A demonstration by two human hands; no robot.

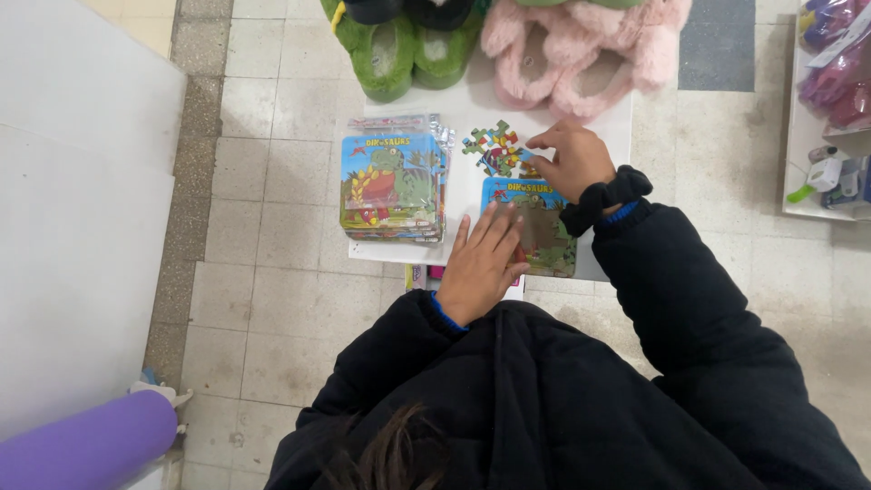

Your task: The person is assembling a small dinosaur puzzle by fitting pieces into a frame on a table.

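Note:
A dinosaur jigsaw board point(544, 238) lies flat on a white sheet point(463, 195) on the tiled floor. My left hand point(483, 263) rests flat on the board's near left part, fingers spread. My right hand point(572, 159) reaches past the board's far edge, its fingertips touching the loose pile of colourful puzzle pieces point(492, 147); whether it pinches a piece is hidden. To the left sits a stack of wrapped dinosaur puzzles point(392, 181).
Green plush slippers point(408, 50) and pink plush slippers point(581, 59) lie at the sheet's far edge. A white panel point(73, 200) leans at left, a purple roll point(86, 449) at bottom left. A tray of small toys point(830, 109) stands at right.

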